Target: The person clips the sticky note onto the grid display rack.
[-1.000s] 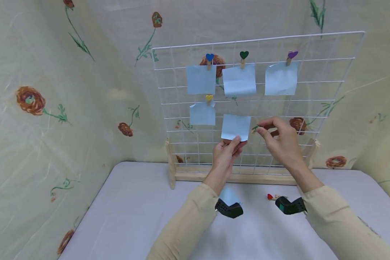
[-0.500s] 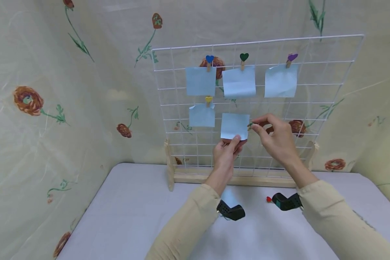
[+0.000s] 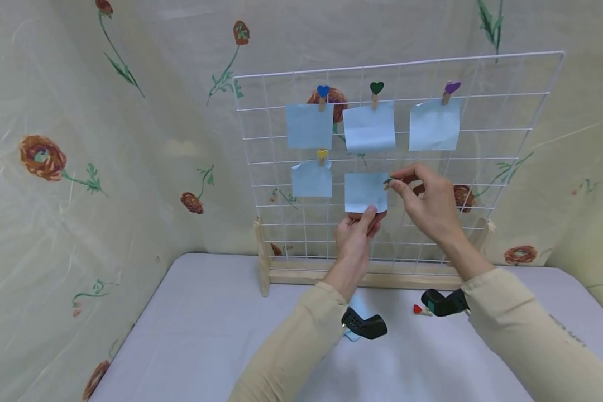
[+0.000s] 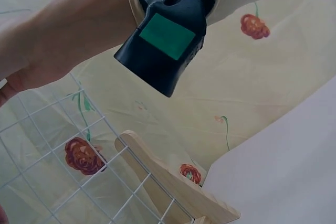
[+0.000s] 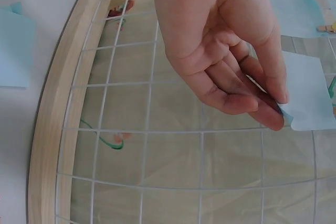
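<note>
The square of light-blue paper (image 3: 364,188) stands upright before the white wire grid (image 3: 402,64), below and right of the sheet under the yellow heart-topped wooden clip (image 3: 322,156). The left hand (image 3: 354,237) pinches its lower edge, thumb in front and fingers behind, so the paper rises from that grip. The right hand (image 3: 427,204) has thumb and forefinger together on a small green-topped clip (image 3: 387,183), slanting down and leftward. The turning relation, I judge, is clip to paper: the clip lies at the upper right edge, the right hand nearer that corner; contact is unclear.
</note>
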Tool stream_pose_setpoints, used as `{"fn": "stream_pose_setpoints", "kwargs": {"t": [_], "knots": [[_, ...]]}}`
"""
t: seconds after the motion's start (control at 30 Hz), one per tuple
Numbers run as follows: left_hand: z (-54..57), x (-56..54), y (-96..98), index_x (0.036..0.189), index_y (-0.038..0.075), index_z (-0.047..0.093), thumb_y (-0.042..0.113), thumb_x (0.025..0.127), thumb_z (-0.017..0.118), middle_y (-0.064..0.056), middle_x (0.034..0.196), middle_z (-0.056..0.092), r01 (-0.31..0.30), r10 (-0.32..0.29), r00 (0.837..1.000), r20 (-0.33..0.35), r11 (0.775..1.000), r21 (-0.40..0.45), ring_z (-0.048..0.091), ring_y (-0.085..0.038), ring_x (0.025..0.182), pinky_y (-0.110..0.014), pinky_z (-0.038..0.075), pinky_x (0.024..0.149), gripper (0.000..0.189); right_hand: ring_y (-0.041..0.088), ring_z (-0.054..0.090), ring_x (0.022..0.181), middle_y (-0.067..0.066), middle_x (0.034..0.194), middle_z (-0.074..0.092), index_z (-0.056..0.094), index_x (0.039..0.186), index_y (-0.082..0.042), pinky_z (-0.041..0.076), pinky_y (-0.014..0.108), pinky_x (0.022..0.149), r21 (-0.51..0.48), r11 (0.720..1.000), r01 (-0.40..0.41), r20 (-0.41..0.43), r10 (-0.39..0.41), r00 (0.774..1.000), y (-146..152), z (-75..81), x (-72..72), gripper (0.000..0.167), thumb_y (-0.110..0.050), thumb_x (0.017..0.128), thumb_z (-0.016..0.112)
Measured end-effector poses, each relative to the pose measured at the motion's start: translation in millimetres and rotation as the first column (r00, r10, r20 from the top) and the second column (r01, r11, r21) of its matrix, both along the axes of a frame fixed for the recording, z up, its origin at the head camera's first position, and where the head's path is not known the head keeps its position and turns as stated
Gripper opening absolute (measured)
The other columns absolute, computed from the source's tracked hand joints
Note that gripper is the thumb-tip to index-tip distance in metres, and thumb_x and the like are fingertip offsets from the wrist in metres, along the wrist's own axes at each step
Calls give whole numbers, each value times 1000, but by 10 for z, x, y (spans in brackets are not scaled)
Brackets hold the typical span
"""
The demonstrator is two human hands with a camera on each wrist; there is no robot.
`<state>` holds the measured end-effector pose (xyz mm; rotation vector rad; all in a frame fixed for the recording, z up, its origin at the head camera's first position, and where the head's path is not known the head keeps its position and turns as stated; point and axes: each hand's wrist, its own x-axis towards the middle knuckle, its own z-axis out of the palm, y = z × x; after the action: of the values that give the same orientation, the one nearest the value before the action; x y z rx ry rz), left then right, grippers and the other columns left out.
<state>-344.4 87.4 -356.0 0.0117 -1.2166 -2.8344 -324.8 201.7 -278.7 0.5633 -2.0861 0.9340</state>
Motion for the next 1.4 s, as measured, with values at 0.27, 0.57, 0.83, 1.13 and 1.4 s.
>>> {"fn": "stream_pose_setpoints", "kwargs": {"t": [0.27,0.57,0.83,1.13,1.4], "knots": [[33,-11,13,83,9,58,14,85,70,-10,92,71,-19,19,1000,6,1000,20,70,-14,79,-21,53,69,14,-9,51,82,12,92,69,65,101,1,42,13,66,-32,999,-4,2,5,1000,5,80,1,15,-9,89,64],[65,-42,14,87,8,58,16,85,70,-10,95,70,-12,12,1000,1,1000,17,70,-15,82,-20,52,69,14,-10,51,83,11,94,68,65,102,-1,42,12,68,-49,999,14,0,-14,1000,19,207,17,16,-10,89,64],[94,-38,24,86,9,57,15,86,69,-10,95,70,-16,16,1000,4,1000,21,71,-15,81,-20,52,69,14,-7,51,83,10,93,67,65,102,-2,41,11,67,-19,1000,19,16,-19,1000,-1,207,10,15,-10,90,63],[128,-35,33,83,9,56,14,86,69,-8,92,70,-16,16,1000,4,999,34,70,-13,80,-21,52,70,14,-6,53,81,9,92,69,66,100,-2,42,11,65,-30,999,23,3,-23,1000,-69,273,4,14,-11,90,63],[159,-44,71,83,10,58,15,86,69,-8,92,71,-26,26,1000,4,1000,16,70,-13,78,-20,52,69,12,-8,53,79,9,92,69,66,100,-3,43,9,63,-27,999,39,2,-39,999,-97,316,10,13,-11,90,63]]}}
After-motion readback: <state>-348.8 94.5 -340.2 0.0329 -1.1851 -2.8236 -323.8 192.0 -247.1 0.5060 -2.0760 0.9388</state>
